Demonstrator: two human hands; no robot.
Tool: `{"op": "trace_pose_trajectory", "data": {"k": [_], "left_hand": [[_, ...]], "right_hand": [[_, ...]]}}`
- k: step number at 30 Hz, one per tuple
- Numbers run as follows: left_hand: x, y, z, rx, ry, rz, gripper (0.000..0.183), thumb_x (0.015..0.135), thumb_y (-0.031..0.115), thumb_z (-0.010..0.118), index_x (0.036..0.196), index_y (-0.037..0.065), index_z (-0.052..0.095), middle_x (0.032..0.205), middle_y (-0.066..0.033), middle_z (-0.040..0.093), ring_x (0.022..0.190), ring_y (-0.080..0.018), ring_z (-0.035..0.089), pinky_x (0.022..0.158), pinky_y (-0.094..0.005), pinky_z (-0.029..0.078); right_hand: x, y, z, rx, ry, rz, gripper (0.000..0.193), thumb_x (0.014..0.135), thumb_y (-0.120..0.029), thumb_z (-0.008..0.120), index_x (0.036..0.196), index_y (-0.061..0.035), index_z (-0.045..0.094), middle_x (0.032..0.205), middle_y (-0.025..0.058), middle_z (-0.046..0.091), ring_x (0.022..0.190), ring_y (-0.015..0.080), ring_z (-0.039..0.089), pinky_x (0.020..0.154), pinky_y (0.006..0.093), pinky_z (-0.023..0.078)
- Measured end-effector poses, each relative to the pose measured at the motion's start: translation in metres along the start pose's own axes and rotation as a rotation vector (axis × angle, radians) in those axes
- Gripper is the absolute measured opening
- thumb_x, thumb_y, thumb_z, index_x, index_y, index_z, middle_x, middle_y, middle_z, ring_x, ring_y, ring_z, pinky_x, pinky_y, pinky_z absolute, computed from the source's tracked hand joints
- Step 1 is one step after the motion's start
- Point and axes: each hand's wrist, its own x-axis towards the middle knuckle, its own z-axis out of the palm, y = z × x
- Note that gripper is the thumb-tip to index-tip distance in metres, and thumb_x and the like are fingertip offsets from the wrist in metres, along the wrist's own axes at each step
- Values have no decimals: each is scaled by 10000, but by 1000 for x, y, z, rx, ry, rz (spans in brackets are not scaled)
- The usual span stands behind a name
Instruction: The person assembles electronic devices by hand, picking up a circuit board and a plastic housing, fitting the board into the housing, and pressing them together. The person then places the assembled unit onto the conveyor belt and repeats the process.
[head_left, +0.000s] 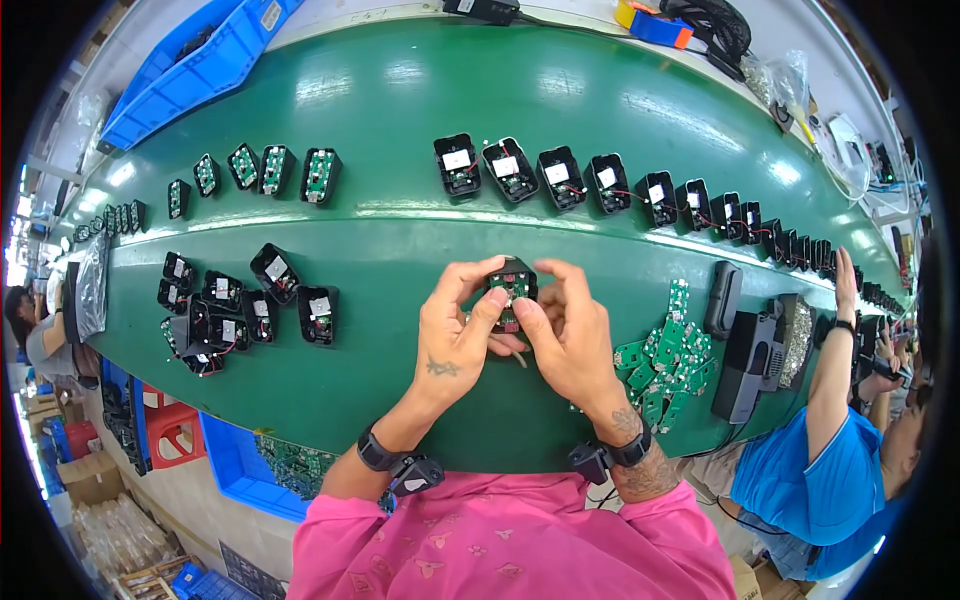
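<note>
In front of my chest, both hands hold a small black plastic housing (514, 268) with a green circuit board (508, 284) in its open top. My left hand (452, 325) grips its left side, thumb on the board and index finger at the far edge. From the other side my right hand (568, 335) closes in, its thumb pressed on the board's near part and its index finger arched. The fingers hide the lower part of the housing. Just right of my right hand lies a heap of loose green circuit boards (665, 355).
A row of black housings with white-labelled parts and red wires (565, 178) runs along the far right. Board-fitted housings (320, 175) stand far left; a cluster of housings (228, 292) sits nearer. A grey-black device (742, 365) and a co-worker's raised arm (832, 360) are at right.
</note>
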Motion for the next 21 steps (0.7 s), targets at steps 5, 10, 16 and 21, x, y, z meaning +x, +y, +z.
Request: {"op": "trace_pose_trajectory", "data": {"k": [5,10,16,21], "left_hand": [[-6,-6,5,56,17,22,286,1009,103,540,1266,-13,493,1100,-175,643,652,-164,687,473,-241,562],[-5,-5,5,142,96,174,268,1005,99,546,1245,-15,516,1059,-157,668,708,-148,684,520,-239,559],[26,22,-15,241,290,177,226,995,89,533,1202,6,569,969,-109,688,837,-116,646,673,-254,528],[96,20,-53,384,440,204,258,964,92,513,1208,16,545,947,-123,629,541,-174,649,401,-294,500]], "right_hand": [[2,-3,8,327,-96,-28,392,1004,-129,529,1386,-52,489,865,93,632,711,161,606,663,298,508],[6,-4,21,450,-108,3,355,1016,-107,503,1369,-66,509,914,25,615,777,80,562,681,254,500],[53,-28,48,464,-90,53,327,988,-96,538,1312,-65,569,798,-14,560,691,49,495,609,230,439],[93,-23,40,60,-114,-105,557,937,-289,643,1413,-47,485,974,157,699,778,239,653,759,358,529]]}}
